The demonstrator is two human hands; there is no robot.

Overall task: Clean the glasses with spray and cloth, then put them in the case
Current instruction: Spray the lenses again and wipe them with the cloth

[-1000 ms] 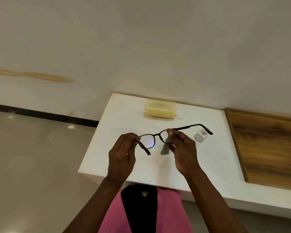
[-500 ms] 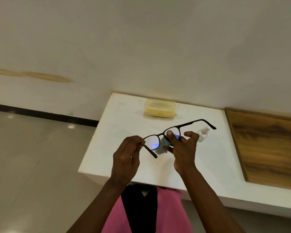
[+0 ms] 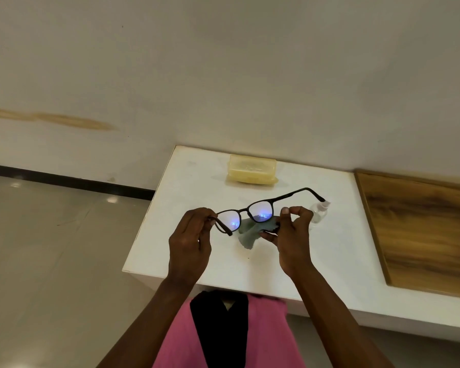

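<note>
Black-framed glasses with open temples are held in the air above the white table. My left hand pinches the frame's left corner at the hinge. My right hand holds a grey-green cloth beneath the right lens, thumb raised off the lens. Both lenses show blue reflections. A small clear spray bottle stands on the table just right of my right hand. At the back of the table lies the closed yellow translucent case.
A wooden panel lies on the table's right part. The wall rises directly behind the table. Tiled floor spreads to the left. A pink and black garment shows below the table's front edge.
My right hand has slid the cloth from the lens front to under the right lens and lifted its thumb. The glasses tilted so the right temple points further up and right.
</note>
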